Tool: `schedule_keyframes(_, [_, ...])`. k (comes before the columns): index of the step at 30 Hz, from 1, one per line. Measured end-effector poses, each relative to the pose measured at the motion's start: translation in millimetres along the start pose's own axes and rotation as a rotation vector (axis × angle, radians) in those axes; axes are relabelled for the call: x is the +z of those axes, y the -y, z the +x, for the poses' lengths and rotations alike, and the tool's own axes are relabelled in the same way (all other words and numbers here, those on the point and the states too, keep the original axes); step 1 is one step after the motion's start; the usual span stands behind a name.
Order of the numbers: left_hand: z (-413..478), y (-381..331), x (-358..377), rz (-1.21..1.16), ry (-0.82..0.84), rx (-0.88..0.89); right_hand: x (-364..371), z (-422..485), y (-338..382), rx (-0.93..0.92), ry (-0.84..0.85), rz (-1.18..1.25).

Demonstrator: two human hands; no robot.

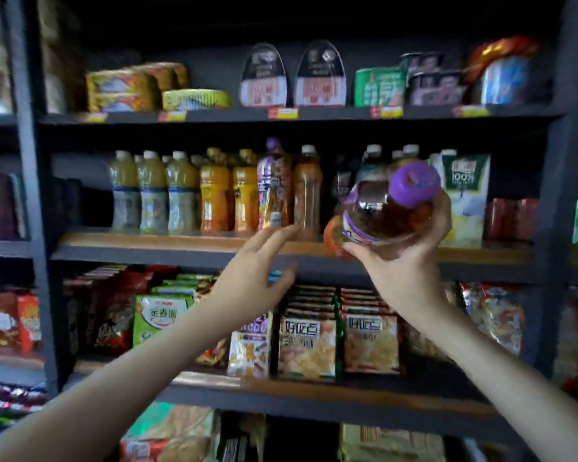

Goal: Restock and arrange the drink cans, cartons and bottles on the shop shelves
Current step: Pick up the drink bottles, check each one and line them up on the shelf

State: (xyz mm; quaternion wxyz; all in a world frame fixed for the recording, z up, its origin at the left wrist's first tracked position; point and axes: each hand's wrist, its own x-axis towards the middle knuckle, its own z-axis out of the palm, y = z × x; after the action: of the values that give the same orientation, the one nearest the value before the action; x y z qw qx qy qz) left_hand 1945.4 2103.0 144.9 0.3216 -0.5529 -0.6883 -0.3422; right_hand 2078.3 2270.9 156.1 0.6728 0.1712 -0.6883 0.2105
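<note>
**Purple-capped bottle held at the drinks shelf**

Right grip: fingers curl around a purple-capped bottle of brown drink. The bottle is tilted, cap toward the camera, in front of the middle shelf and near a white carton. Left grip: fingers spread, holding nothing, near the shelf edge below the standing bottle row.

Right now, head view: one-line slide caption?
Right hand holds a purple-capped bottle tilted before the drinks shelf; left hand reaches open.

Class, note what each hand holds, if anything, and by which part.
Right hand grips the purple-capped bottle round its body, below the cap. Left hand holds nothing.
</note>
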Motion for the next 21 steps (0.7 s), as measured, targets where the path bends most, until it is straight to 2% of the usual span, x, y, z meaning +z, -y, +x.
schedule_keyframes(4, [38.1,29.5,-9.9,0.139,-0.047,-0.029,23.3,38.6,-27.7,-0.097,-0.053,-0.063])
schedule_keyframes(9, [75.9,71.9,-7.7,0.254,-0.096,0.013,54.6,57.1,-65.7,-0.055,0.125,-0.095])
schedule_keyframes(13, [97.8,101.7,3.8,0.273,-0.099,0.014,72.2,64.9,-84.1,0.151,0.241,-0.066])
schedule_keyframes(17, [110.8,118.9,15.1,0.249,-0.106,0.032,85.8,73.1,-99.8,0.327,0.306,-0.140])
schedule_keyframes(21, [128.3,128.6,26.7,0.315,-0.173,0.182,99.9,84.7,-116.2,0.442,0.322,-0.185])
